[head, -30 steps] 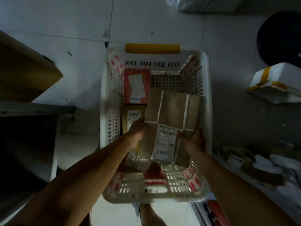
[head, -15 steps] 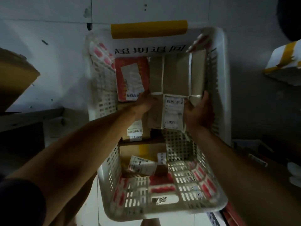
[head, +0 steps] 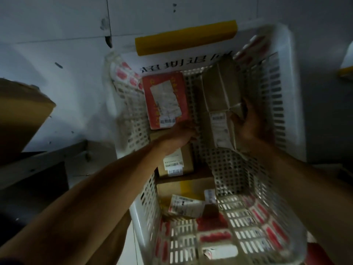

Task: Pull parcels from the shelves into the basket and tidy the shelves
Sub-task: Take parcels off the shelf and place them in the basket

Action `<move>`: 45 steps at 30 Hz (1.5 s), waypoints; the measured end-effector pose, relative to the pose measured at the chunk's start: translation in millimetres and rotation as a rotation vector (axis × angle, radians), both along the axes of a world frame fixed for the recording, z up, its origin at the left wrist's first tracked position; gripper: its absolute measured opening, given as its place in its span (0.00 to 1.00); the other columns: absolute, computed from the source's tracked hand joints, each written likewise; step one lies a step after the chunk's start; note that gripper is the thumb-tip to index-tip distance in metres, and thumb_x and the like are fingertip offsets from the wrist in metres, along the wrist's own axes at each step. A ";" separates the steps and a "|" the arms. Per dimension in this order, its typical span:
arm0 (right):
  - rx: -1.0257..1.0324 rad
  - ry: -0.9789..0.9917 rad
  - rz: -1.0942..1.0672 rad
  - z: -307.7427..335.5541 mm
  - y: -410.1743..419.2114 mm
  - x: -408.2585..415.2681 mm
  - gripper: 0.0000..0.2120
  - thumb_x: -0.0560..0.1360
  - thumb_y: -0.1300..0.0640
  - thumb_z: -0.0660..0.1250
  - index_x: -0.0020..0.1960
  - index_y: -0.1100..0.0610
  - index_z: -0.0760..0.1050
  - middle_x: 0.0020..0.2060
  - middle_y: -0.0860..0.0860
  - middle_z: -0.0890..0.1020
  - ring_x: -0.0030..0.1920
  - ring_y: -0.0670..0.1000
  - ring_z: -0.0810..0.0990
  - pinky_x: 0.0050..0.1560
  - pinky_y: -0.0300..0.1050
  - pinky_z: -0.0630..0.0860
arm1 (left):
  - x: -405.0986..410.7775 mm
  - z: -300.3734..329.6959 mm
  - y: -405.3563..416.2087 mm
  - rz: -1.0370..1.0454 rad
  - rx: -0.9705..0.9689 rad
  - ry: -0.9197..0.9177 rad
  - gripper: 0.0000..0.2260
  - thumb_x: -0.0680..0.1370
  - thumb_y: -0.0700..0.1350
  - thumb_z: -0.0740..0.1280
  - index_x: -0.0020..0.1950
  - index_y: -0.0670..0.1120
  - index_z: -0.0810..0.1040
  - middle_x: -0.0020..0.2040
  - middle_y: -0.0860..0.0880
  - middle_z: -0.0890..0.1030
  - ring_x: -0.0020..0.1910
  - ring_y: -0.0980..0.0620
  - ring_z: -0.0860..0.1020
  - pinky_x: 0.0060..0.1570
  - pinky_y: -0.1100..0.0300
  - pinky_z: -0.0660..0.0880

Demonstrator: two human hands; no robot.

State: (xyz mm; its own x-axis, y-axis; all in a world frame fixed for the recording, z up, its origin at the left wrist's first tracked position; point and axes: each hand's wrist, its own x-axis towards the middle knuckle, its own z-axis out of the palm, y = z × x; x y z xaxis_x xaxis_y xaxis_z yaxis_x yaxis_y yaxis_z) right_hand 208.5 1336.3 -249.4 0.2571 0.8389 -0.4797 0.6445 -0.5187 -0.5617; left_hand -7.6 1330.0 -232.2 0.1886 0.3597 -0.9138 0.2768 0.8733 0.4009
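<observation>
A white plastic basket [head: 282, 115] with a yellow handle [head: 186, 38] stands on the floor below me. A long brown parcel [head: 219, 92] bound with white straps lies deep in its right side, a label on its near end. My right hand [head: 248, 123] grips the parcel's right edge. My left hand [head: 181, 134] is low in the basket beside the parcel's left edge; its fingers are hidden. A red parcel [head: 164, 100] and a small brown box [head: 175, 161] lie at the left inside.
More labelled parcels [head: 187, 205] lie at the basket's near end. A large cardboard box [head: 21, 119] sits on a shelf [head: 38, 165] at the left. A white box with yellow tape [head: 346, 67] lies at the right edge on the grey tiled floor.
The brown strapped parcel has gone down from above the basket to its floor at the right side. Both hands followed it down, and my view has moved closer to the basket.
</observation>
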 end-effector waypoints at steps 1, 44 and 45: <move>-0.006 0.013 0.001 -1.1 -4.0 -0.2 0.31 0.79 0.57 0.71 0.78 0.58 0.64 0.71 0.58 0.74 0.71 0.58 0.73 0.67 0.41 0.66 | -3.4 -0.6 -4.3 0.003 -0.010 -0.013 0.10 0.82 0.36 0.64 0.47 0.50 0.78 0.43 0.49 0.84 0.40 0.56 0.83 0.41 0.66 0.80; -0.512 -0.069 0.264 -22.3 -2.0 -14.8 0.27 0.81 0.56 0.66 0.79 0.55 0.64 0.76 0.57 0.68 0.73 0.58 0.70 0.69 0.45 0.68 | -18.2 29.0 -11.0 -0.197 0.108 0.187 0.15 0.81 0.38 0.62 0.39 0.52 0.78 0.42 0.46 0.85 0.44 0.48 0.83 0.49 0.54 0.81; -0.501 -0.076 0.284 -8.4 -5.5 -18.8 0.27 0.80 0.56 0.67 0.78 0.55 0.66 0.75 0.57 0.69 0.72 0.59 0.71 0.69 0.45 0.69 | -17.9 39.5 -12.1 -0.217 0.131 0.215 0.14 0.81 0.39 0.62 0.38 0.52 0.79 0.45 0.43 0.85 0.47 0.44 0.84 0.54 0.48 0.80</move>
